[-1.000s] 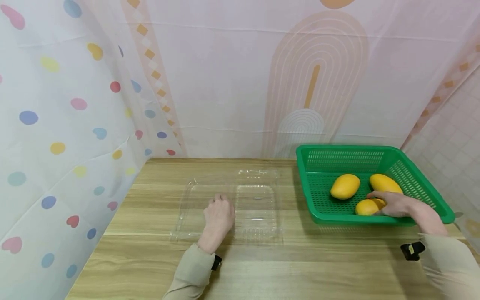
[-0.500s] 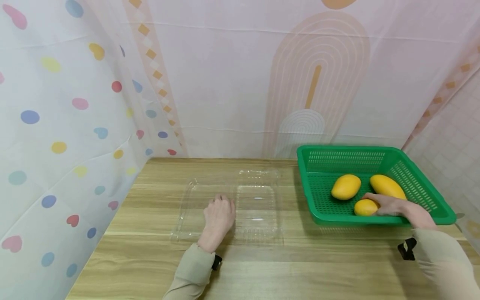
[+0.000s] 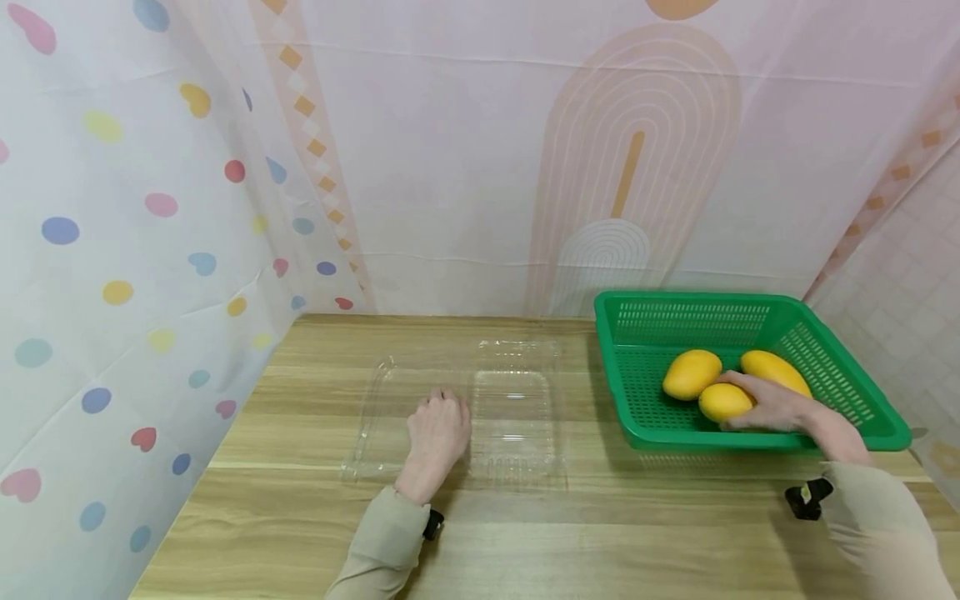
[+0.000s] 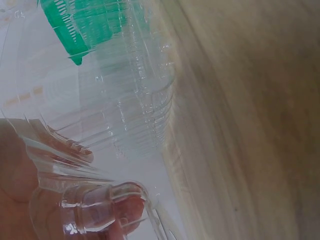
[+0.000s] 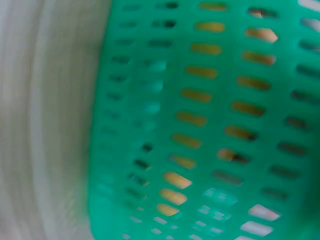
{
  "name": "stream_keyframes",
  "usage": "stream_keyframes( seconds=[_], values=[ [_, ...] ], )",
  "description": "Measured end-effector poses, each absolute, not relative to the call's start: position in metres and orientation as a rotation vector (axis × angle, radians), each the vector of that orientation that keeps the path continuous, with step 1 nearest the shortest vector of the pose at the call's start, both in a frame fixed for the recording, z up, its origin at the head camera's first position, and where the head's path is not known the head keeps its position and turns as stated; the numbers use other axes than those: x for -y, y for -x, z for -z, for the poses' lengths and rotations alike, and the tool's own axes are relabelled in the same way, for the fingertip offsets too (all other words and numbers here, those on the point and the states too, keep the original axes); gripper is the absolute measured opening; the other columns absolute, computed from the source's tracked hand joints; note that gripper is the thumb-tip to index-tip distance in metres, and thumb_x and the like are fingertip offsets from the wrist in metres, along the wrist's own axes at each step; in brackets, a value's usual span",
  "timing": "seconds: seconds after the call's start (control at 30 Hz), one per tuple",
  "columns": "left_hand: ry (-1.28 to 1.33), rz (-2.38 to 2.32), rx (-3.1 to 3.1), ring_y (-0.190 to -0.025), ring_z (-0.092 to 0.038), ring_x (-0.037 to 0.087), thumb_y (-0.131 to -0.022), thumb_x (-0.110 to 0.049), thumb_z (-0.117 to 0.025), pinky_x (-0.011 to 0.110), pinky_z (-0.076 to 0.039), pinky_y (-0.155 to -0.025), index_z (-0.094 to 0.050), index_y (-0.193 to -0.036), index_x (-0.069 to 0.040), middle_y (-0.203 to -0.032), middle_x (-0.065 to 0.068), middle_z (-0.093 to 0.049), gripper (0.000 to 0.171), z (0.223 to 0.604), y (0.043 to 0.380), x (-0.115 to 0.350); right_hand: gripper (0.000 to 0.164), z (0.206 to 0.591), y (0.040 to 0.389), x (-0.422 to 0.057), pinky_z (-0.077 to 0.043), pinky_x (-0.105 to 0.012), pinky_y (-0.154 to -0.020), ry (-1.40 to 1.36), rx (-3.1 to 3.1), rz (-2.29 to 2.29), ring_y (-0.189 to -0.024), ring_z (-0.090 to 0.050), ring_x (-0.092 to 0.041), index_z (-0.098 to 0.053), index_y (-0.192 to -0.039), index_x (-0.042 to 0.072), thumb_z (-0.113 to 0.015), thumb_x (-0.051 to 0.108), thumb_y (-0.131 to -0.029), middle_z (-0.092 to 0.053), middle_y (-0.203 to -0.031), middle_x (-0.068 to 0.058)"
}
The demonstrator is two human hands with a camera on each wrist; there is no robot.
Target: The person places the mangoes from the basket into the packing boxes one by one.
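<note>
A clear plastic clamshell container [image 3: 513, 410] lies opened out on the wooden table. My left hand [image 3: 440, 435] holds it near the middle, where lid and tray meet; in the left wrist view, fingers [image 4: 131, 209] show through the clear plastic [image 4: 142, 100]. Inside the green basket [image 3: 645, 436] at the right, my right hand [image 3: 776, 408] grips a yellow mango [image 3: 724, 403], thumb and fingers around its right side. Another mango [image 3: 692, 373] sits just behind it, and a third mango [image 3: 776, 371] lies behind the hand. In the right wrist view the basket's slotted wall [image 5: 215, 125] hides the hand.
The basket's raised front wall stands between my right forearm and the mangoes. A patterned cloth [image 3: 450, 167] hangs along the table's back edge, with a dotted cloth [image 3: 127, 350] at the left. Bare wooden tabletop [image 3: 600, 533] stretches in front of the container and basket.
My right hand has closed around the front mango and shifted it slightly left and up, close to the mango behind. My left hand has stayed on the container.
</note>
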State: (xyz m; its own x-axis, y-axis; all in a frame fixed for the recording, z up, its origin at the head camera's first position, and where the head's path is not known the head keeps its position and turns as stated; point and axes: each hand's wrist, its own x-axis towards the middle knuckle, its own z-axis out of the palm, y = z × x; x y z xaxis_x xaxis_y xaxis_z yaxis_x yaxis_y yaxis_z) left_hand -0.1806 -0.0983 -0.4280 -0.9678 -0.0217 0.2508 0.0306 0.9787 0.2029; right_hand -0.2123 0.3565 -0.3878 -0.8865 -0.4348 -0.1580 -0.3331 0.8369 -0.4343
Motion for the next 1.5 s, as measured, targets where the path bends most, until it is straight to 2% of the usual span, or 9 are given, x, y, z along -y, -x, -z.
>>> stream_keyframes(
  seconds=[0.13,0.3,0.77,1.0,1.33,1.5],
  values=[
    [0.008,0.291,2.877,-0.061,-0.056,0.026,-0.096,-0.023,-0.052,0.035,-0.049,-0.046,-0.062,-0.085,0.006,-0.075,0.015,-0.060,0.033,0.427,0.181,0.099,0.059,0.376,0.212,-0.346,-0.040,-0.029,-0.065,0.608,-2.834,0.568,-0.078,-0.048,-0.013,-0.050,-0.124,0.003,-0.075,0.030,-0.077,-0.059,-0.105,-0.014],
    [0.010,0.290,2.875,-0.060,-0.056,0.026,-0.096,-0.023,-0.052,0.035,-0.048,-0.046,-0.062,-0.084,0.006,-0.074,0.014,-0.059,0.032,0.427,0.180,0.099,0.059,0.358,0.213,-0.329,-0.041,-0.030,-0.064,0.652,-2.900,0.551,-0.079,-0.050,-0.015,-0.050,-0.124,0.004,-0.076,0.029,-0.077,-0.057,-0.108,-0.017],
    [-0.002,0.319,2.890,-0.061,-0.055,0.025,-0.096,-0.024,-0.051,0.035,-0.048,-0.048,-0.061,-0.083,0.004,-0.075,0.014,-0.058,0.032,0.425,0.181,0.098,0.058,0.326,0.222,-0.258,-0.045,-0.037,-0.071,0.867,-3.011,0.527,-0.086,-0.052,-0.021,-0.052,-0.125,0.008,-0.076,0.023,-0.074,-0.056,-0.108,-0.012],
    [-0.002,0.319,2.886,-0.061,-0.056,0.026,-0.096,-0.024,-0.050,0.036,-0.048,-0.048,-0.061,-0.083,0.004,-0.076,0.014,-0.059,0.033,0.425,0.180,0.098,0.063,0.327,0.226,-0.210,-0.047,-0.045,-0.076,1.006,-3.036,0.505,-0.092,-0.052,-0.028,-0.052,-0.128,0.008,-0.078,0.023,-0.073,-0.055,-0.112,-0.013],
    [0.008,0.318,2.855,-0.058,-0.055,0.026,-0.095,-0.022,-0.052,0.035,-0.046,-0.046,-0.059,-0.076,0.003,-0.071,0.014,-0.058,0.032,0.427,0.180,0.098,0.068,0.339,0.229,-0.145,-0.046,-0.043,-0.072,1.108,-3.084,0.495,-0.097,-0.050,-0.029,-0.051,-0.131,0.013,-0.081,0.031,-0.072,-0.053,-0.117,-0.009],
    [0.016,0.312,2.854,-0.056,-0.052,0.024,-0.095,-0.022,-0.053,0.033,-0.044,-0.044,-0.058,-0.074,0.002,-0.068,0.012,-0.056,0.032,0.426,0.180,0.098,0.068,0.350,0.235,-0.119,-0.047,-0.048,-0.077,1.215,-3.096,0.540,-0.100,-0.051,-0.031,-0.053,-0.129,0.014,-0.083,0.031,-0.071,-0.054,-0.118,-0.010]
  ],
)
